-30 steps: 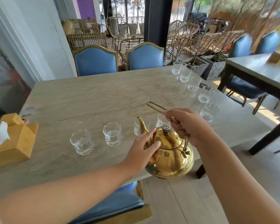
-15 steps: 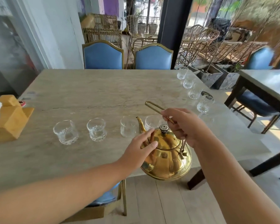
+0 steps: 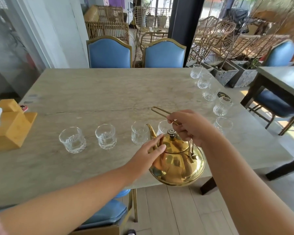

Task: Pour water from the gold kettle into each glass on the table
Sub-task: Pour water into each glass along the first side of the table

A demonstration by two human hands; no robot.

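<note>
A gold kettle (image 3: 177, 164) hangs over the near edge of the stone table (image 3: 109, 92), its spout pointing at the front row of glasses. My right hand (image 3: 191, 127) grips its wire handle. My left hand (image 3: 147, 156) lies with straight fingers against the kettle's lid and shoulder. The front row holds a leftmost glass (image 3: 72, 139), a second glass (image 3: 106, 136), a third glass (image 3: 139, 134) and a fourth one partly hidden behind the spout. Several more glasses run along the right edge, the farthest glass (image 3: 196, 71) at the far corner.
A wooden tissue box (image 3: 10, 126) stands at the table's left edge. Two blue chairs (image 3: 164, 54) face me across the table, and a blue seat (image 3: 107, 212) is below the near edge. A second table (image 3: 285, 80) stands to the right.
The view has swung left, so the glasses and tissue box sit further right in frame. Both hands keep the same hold on the kettle, which stays near the fourth glass.
</note>
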